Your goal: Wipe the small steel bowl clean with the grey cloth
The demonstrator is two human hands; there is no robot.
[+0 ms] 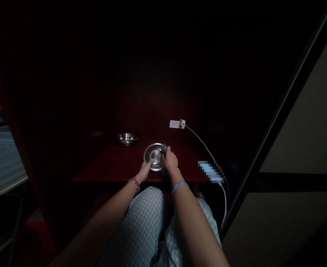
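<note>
A round steel plate [153,155] lies upside down on a dark red table [110,167]. My left hand [145,171] rests on the plate's near rim with fingers laid against it. My right hand [170,161] is closed round a small grey object [163,149] and presses it on the plate's right edge. A beaded bracelet sits on my left wrist and a blue band on my right. A steel bowl [126,138] stands apart at the back left of the table.
A white power adapter [177,124] sits at the back, its cable [204,146] running to a phone-like blurred item [211,171] on the table's right. A dark wall surrounds the table. A black-framed panel [277,122] stands at the right. Checked trousers show below.
</note>
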